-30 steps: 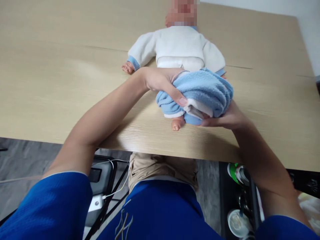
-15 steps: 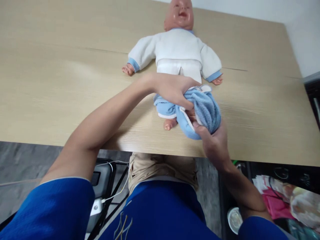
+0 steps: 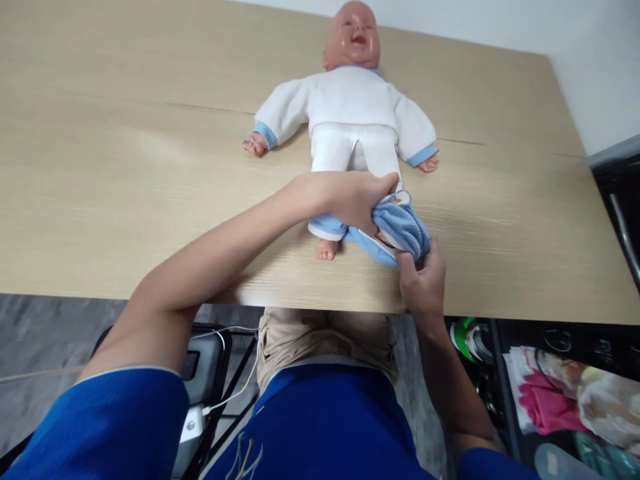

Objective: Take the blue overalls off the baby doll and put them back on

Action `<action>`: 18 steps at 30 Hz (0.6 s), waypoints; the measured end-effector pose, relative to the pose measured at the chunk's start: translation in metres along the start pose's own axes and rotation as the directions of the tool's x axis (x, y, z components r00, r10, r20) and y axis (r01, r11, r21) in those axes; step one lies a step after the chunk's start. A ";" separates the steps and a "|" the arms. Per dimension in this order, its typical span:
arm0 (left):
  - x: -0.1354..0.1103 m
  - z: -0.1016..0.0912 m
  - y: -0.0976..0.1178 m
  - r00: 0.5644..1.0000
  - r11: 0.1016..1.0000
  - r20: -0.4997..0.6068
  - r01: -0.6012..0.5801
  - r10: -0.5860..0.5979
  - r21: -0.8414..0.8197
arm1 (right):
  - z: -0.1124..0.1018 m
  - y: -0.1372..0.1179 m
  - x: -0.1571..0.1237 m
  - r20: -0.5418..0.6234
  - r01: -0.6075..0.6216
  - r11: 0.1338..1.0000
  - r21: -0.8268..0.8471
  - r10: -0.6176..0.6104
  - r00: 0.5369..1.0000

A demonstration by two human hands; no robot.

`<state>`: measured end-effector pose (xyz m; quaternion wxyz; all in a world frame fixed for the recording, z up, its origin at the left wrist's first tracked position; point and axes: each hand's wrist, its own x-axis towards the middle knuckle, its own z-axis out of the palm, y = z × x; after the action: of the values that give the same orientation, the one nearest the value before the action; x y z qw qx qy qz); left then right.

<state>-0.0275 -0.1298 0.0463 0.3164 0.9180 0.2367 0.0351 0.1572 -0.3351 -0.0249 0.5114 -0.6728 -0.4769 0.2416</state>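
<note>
A baby doll (image 3: 353, 97) lies on its back on the table, in a white top and white trousers with blue trim. At the foot of its leg on the right is a bunched blue terry-cloth garment (image 3: 405, 227) with white edging; its exact kind is unclear. My left hand (image 3: 357, 197) reaches across the doll's legs and grips the garment's upper edge. From below, my right hand (image 3: 424, 280) holds the garment's lower right side, thumb on top. The foot on that side is mostly hidden in the cloth. The other bare foot (image 3: 327, 249) shows below a blue cuff.
The wooden table (image 3: 150, 193) ends just in front of my body. Below its edge on the right, a dark container holds pink cloth (image 3: 547, 403), plastic bags and a roll of green tape (image 3: 463, 339). A grey case with a white plug (image 3: 193, 423) stands below on the left.
Both hands still hold the blue garment, which has shifted slightly left. My left hand sits a little lower over the legs, showing more of the trousers. The view has tilted slightly.
</note>
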 end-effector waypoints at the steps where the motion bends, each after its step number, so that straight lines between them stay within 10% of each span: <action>1: 0.000 -0.002 0.000 1.000 1.000 0.005 -0.005 0.005 -0.005 | 0.002 -0.001 0.000 0.022 -0.031 0.998 0.051 0.030 0.999; 10: -0.019 -0.013 -0.009 0.998 0.991 -0.031 -0.051 0.048 -0.125 | 0.012 0.012 0.012 0.168 -0.240 0.909 0.342 0.192 0.967; 18: -0.026 -0.006 -0.019 0.986 0.964 -0.154 -0.102 0.065 -0.246 | 0.014 0.019 0.033 0.280 -0.179 0.936 0.303 0.092 0.956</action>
<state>-0.0592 -0.1251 0.0415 0.4112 0.8743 0.2135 0.1448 0.1675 -0.2999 -0.0415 0.5300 -0.5729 -0.4459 0.4383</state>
